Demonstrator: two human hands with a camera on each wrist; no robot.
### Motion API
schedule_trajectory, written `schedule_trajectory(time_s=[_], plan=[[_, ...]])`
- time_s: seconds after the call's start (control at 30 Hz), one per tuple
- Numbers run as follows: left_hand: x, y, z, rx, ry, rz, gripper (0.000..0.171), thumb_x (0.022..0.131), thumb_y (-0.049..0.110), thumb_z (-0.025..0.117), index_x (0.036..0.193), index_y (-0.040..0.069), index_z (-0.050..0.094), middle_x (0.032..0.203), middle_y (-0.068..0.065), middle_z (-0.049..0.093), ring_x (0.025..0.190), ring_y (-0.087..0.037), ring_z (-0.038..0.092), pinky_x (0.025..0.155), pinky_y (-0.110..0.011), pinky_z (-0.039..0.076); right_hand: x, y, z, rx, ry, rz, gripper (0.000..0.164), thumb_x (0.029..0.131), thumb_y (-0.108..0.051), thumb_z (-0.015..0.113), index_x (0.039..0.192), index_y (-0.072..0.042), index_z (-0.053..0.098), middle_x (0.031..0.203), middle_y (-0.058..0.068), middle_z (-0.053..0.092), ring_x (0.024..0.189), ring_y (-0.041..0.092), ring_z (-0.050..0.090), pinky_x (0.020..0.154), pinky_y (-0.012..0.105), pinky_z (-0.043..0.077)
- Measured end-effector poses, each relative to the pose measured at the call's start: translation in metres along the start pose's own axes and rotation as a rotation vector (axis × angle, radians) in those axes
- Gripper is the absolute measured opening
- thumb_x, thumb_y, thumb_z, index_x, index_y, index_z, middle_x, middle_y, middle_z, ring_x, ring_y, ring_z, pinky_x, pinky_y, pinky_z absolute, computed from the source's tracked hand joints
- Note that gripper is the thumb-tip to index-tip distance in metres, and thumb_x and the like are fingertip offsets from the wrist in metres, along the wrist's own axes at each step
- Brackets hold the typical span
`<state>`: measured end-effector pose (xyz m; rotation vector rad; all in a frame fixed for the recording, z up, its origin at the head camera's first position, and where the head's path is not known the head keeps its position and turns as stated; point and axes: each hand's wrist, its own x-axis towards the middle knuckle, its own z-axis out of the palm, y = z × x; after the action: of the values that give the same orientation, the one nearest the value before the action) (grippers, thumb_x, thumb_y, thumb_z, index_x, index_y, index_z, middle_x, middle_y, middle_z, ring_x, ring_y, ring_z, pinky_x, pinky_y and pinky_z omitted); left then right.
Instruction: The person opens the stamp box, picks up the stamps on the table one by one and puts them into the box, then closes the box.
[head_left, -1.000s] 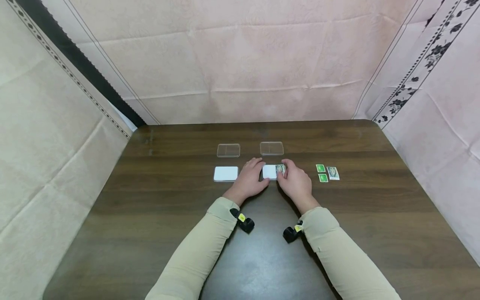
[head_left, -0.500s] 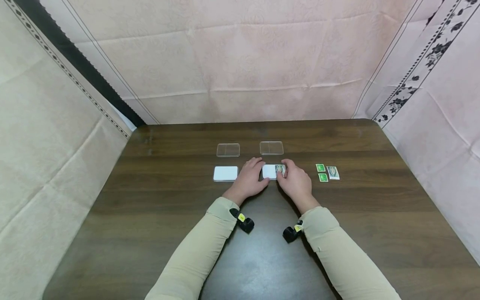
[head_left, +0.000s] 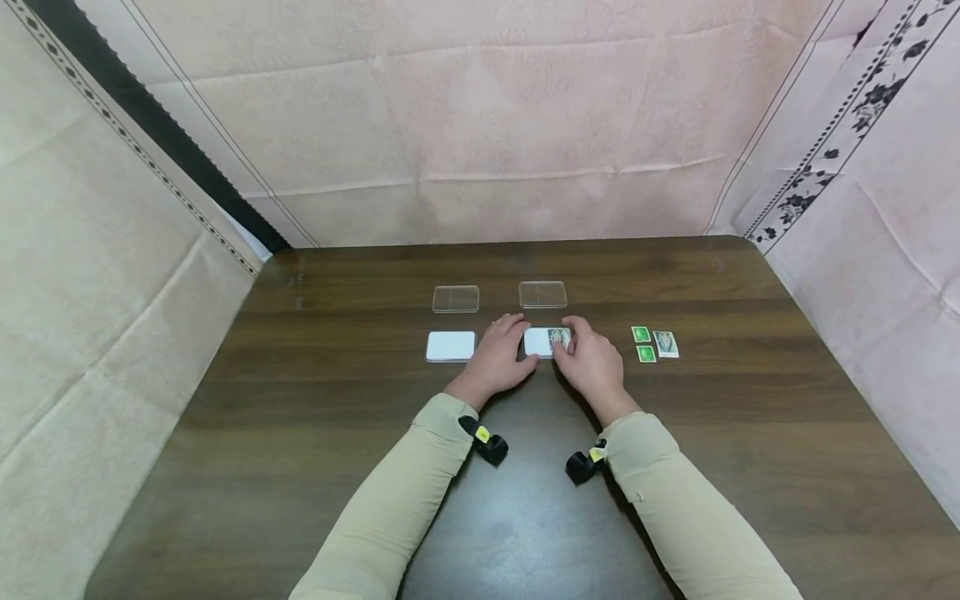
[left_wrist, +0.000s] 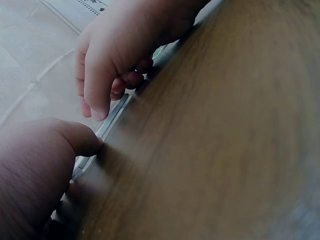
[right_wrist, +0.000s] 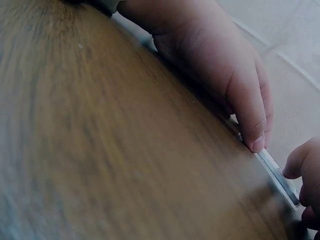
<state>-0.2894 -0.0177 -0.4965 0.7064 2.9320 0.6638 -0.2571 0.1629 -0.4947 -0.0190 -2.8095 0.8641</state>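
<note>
Around the far edge and flanks of the desk [head_left: 337,400], pale cloth [head_left: 487,125] is seen, marked by a dark band at the left and floral trim at the right. The wood-grained desk is reached over by two light sleeves [head_left: 390,492]. By the left hand [head_left: 491,354], partly closed, the left end of a white-topped case [head_left: 536,342] is held, its near edge touched by the thumb and its far corner spanned by the fingers. By the right hand [head_left: 592,367], also partly closed, a printed card [head_left: 557,335] at the case's right end is pinched; whether the case itself is gripped there cannot be told. The case is set on the desk between the hands. To the left, just beside the left hand, a second white case [head_left: 451,346] is laid flat. Beyond the two cases, a left clear cover [head_left: 456,298] and a right clear cover [head_left: 542,294] are placed side by side, apart. On each wrist a black device [head_left: 491,450] with a yellow tag is worn. Right of the right hand, a loose printed card [head_left: 666,344] is laid beside two smaller green squares [head_left: 647,354].
</note>
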Motion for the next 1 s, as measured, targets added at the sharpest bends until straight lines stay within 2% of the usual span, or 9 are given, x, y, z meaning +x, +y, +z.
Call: schedule_trajectory(time_s=[0.57, 0.8, 0.87, 1.0], plan=[[0.002, 0.0, 0.001, 0.002, -0.001, -0.003, 0.062, 0.097, 0.041, 0.062, 0.148, 0.008, 0.049, 0.16, -0.011, 0.038, 0.15, -0.03, 0.029, 0.122, -0.043, 0.024, 0.002, 0.001, 0.001, 0.0, 0.015, -0.003, 0.042, 0.094, -0.03, 0.064, 0.131, -0.01, 0.06, 0.074, 0.002, 0.057, 0.059, 0.022, 0.052, 0.051, 0.036, 0.035], [0.002, 0.0, 0.001, 0.004, -0.006, -0.01, 0.062, 0.098, 0.042, 0.062, 0.149, 0.009, 0.048, 0.16, -0.01, 0.037, 0.15, -0.029, 0.028, 0.122, -0.043, 0.024, 0.002, 0.003, -0.002, 0.044, 0.012, -0.004, 0.04, 0.096, -0.032, 0.063, 0.131, -0.011, 0.059, 0.075, 0.002, 0.057, 0.06, 0.021, 0.051, 0.053, 0.035, 0.036], [0.002, 0.0, 0.001, 0.002, -0.007, -0.012, 0.062, 0.097, 0.042, 0.062, 0.149, 0.009, 0.048, 0.16, -0.01, 0.037, 0.15, -0.029, 0.028, 0.122, -0.043, 0.024, 0.003, 0.006, -0.006, 0.063, 0.033, -0.018, 0.039, 0.097, -0.031, 0.063, 0.131, -0.012, 0.059, 0.076, 0.002, 0.057, 0.061, 0.021, 0.052, 0.054, 0.035, 0.038], [0.001, 0.0, 0.0, -0.003, -0.011, -0.014, 0.063, 0.097, 0.042, 0.062, 0.149, 0.008, 0.047, 0.16, -0.01, 0.037, 0.15, -0.028, 0.028, 0.122, -0.043, 0.023, 0.008, 0.018, -0.016, 0.082, 0.126, -0.087, 0.036, 0.096, -0.026, 0.064, 0.128, -0.01, 0.062, 0.078, 0.003, 0.06, 0.067, 0.022, 0.055, 0.06, 0.038, 0.043]])
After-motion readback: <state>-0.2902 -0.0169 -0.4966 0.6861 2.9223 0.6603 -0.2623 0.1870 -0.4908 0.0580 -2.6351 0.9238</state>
